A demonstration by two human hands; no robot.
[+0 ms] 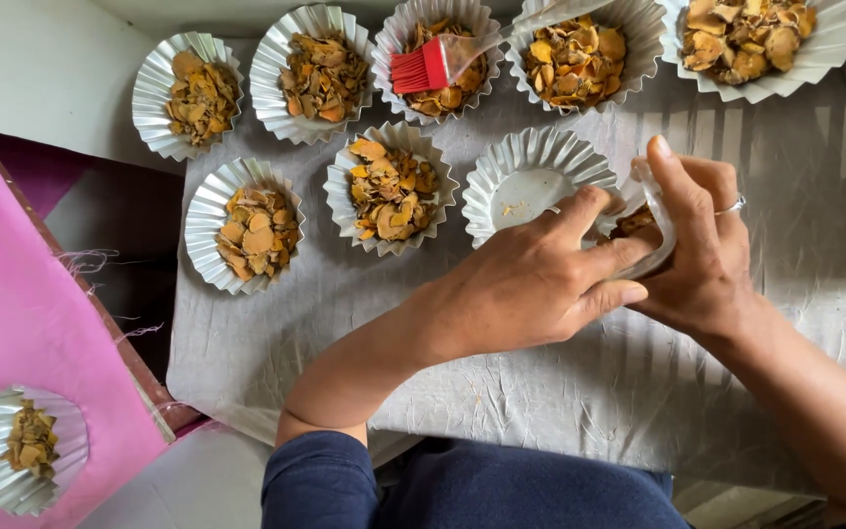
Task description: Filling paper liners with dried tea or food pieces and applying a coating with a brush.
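My right hand [702, 250] grips a clear plastic cup [660, 220] holding brown-orange dried slices, tilted toward an almost empty fluted foil cup [526, 176]. My left hand [531, 284] reaches across, its fingers at the mouth of the clear cup, touching the slices inside. A ring shows on my right hand. The foil cup holds only a few crumbs.
Several fluted foil cups filled with orange-brown dried slices [389, 191] stand in two rows on a grey cloth [540, 392]. A red silicone brush [423, 67] lies across one back cup. One more filled cup [26, 446] sits on a pink surface [12, 313] at left.
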